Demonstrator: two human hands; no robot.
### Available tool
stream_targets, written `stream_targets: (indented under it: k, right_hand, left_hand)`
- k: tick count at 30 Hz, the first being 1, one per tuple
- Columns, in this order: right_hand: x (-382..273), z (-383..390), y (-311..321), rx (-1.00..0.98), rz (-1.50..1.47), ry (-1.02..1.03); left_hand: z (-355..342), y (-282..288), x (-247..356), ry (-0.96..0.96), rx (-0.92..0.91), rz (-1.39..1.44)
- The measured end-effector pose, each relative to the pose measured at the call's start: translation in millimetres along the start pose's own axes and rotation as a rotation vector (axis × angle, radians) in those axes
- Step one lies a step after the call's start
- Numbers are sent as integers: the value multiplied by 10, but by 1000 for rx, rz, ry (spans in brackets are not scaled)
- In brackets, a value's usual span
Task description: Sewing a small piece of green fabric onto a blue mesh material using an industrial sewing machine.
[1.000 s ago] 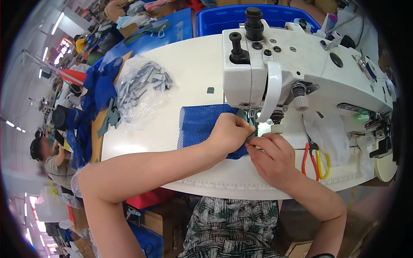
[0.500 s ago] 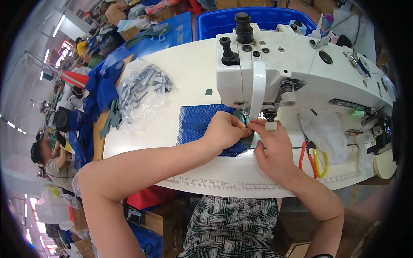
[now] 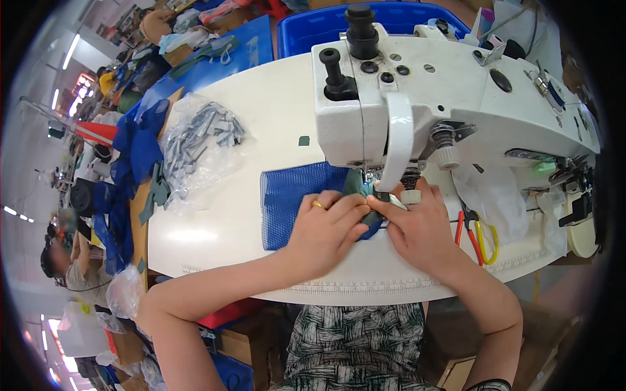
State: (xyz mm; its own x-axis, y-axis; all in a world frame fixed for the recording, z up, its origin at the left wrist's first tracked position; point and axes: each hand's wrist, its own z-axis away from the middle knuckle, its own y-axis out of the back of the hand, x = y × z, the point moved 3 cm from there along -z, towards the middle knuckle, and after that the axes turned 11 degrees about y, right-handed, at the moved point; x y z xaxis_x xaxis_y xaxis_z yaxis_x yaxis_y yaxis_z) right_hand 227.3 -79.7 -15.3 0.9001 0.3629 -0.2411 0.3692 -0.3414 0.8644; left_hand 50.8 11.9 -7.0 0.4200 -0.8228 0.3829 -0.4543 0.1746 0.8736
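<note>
A piece of blue mesh fabric [image 3: 297, 199] lies on the white sewing table, its right end under the needle of a white sewing machine [image 3: 417, 91]. Along that end runs a strip of dark green cloth [image 3: 353, 184], partly hidden by my fingers. My left hand [image 3: 328, 225], a ring on one finger, is closed with its fingertips gripping the green-edged fabric just in front of the presser foot. My right hand [image 3: 420, 228] meets it from the other side, index finger and thumb closed on the fabric's edge beside the foot. What lies under the fingertips is hidden.
Right of my hand lie red-and-yellow-handled snips [image 3: 479, 238] and a white cloth [image 3: 492, 195]. A clear bag of grey strips [image 3: 202, 140] and a small green scrap [image 3: 304, 141] are at left. Behind the machine stands a blue bin [image 3: 297, 32]. A person sits far left.
My left hand has shifted toward me and turned, its fingers more curled. The mesh has swung slightly, its near left corner now closer to me. The whole view has shifted slightly.
</note>
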Motion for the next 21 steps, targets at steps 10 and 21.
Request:
stream_targets:
  k: [10,21]
  right_hand:
    - [-1,50,-25,0,-15,72]
    - [26,79,-38,50,-5,-30]
  left_hand:
    - [6,-10,-112,4,-1,212]
    - [-65,-47,-124,-12,-8,145]
